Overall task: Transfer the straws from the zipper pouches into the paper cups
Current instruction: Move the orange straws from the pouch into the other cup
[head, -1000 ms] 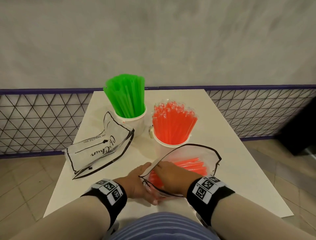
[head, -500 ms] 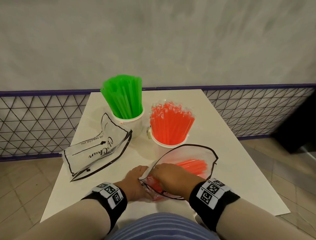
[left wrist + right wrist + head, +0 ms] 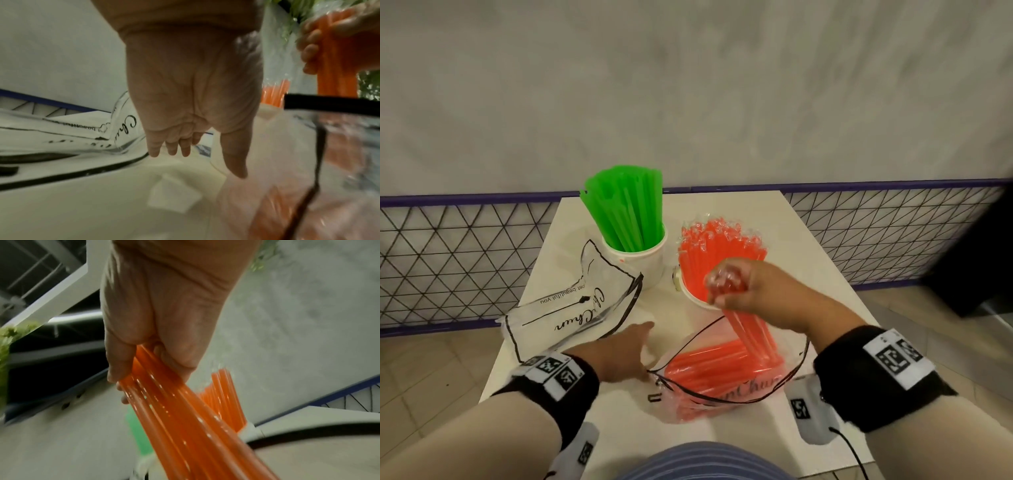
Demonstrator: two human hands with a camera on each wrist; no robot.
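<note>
Straws are mid-transfer: the right hand (image 3: 736, 284) has its fingers (image 3: 115, 369) clenched round a bunch of orange straws (image 3: 751, 339), gripped near their upper ends, with the lower ends still trailing inside the mouth of the near zipper pouch (image 3: 726, 380). More orange straws (image 3: 709, 363) lie loose in that pouch, which sits on the white surface (image 3: 815, 260) at about 6 o'clock from the cups. The left hand (image 3: 619, 356) lies flat at the pouch's 9 o'clock edge, its fingers (image 3: 174, 146) straight and released, grasping nothing; whether the palm actually presses the pouch rim I cannot tell.

The orange cup (image 3: 698, 298), at 12 o'clock from the pouch, is already well packed with wrapped orange straws, and the held bunch hangs just in front of it. The green cup (image 3: 643, 257), at about 10 o'clock from the orange one, is full of green straws (image 3: 626, 209), and the other pouch (image 3: 565, 315) beside it looks emptied.

So the green half seems finished and the orange half is well along. The next move calls for lifting the bunch until its lower ends clear the pouch rim, swinging it upright over the orange cup, and lowering it into whatever gap remains. The crowded cup could tip or spill if the bunch is pushed in at a slant.
</note>
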